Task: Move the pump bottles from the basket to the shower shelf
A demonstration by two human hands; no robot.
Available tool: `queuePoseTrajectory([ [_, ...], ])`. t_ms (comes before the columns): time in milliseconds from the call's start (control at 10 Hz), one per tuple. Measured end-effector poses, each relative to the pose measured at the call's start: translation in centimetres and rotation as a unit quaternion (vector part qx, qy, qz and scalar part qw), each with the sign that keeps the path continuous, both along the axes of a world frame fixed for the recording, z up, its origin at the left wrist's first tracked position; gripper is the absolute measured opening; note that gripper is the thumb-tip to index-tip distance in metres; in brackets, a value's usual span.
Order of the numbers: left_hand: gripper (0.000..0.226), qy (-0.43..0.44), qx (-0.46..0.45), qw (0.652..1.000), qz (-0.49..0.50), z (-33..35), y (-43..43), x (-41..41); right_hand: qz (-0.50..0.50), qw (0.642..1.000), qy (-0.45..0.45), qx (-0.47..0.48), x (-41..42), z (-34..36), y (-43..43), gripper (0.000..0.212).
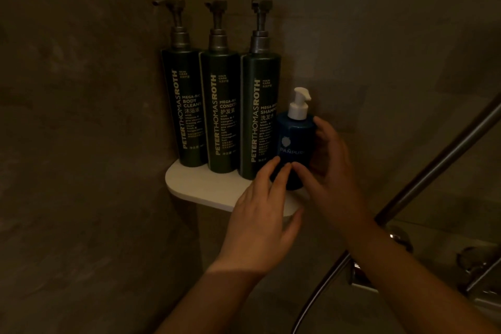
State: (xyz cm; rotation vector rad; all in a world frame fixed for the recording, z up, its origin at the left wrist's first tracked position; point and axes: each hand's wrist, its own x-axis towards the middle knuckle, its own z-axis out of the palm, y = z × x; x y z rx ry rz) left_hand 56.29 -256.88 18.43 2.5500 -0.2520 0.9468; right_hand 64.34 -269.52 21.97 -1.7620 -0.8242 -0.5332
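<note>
**Shower corner, dim light: contents**

1. shower shelf (206, 184): white, rounded front edge, set in the wall corner, mid-scene. Right end hidden behind the hands.
2. body cleanser bottle (187, 106): tall dark green pump btl, leftmost on shelf, upright. Label cut off by its neighbour ("CLEANS…").
3. conditioner bottle (221, 116): same type, middle of the three, packed close to both neighbours. Label wording partly out of sight; small print unreadable.
4. shampoo bottle (257, 116): same type, rightmost of the tall ones. Lower right of label covered by item 5.
5. blue pump bottle (294, 144): small, white pump w/ nozzle pointing right, "PAÑPURI" on front. At the right end of the shelf, upright, just near-right of the shampoo bottle. Base hidden by fingers, so can't tell whether it sits fully on the shelf.
6. left hand (257, 214): fingers nearly straight, tips touching the lower front of the blue pump bottle; thumb spread out to the right, below the shelf edge. Not wrapped round anything.
7. right hand (330, 168): holds the blue pump bottle from its right side, fingers curled round the far side, thumb on the lower front.
8. shower hose (320, 287), metal bar (447, 157), tap fittings (474, 260): right and lower right. Dark and blurred, partly behind the right forearm and cut off by the frame edge.
9. walls (81, 116): dark, stone-like; detail hard to make out.
</note>
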Motion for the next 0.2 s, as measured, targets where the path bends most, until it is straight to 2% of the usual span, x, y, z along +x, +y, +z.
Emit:
queuePoseTrajectory([
  [200,0.069,0.018,0.009,1.000,0.015,0.46,-0.15,-0.52,0.006,1.000,0.006,0.005,-0.40,-0.23,0.19,0.074],
])
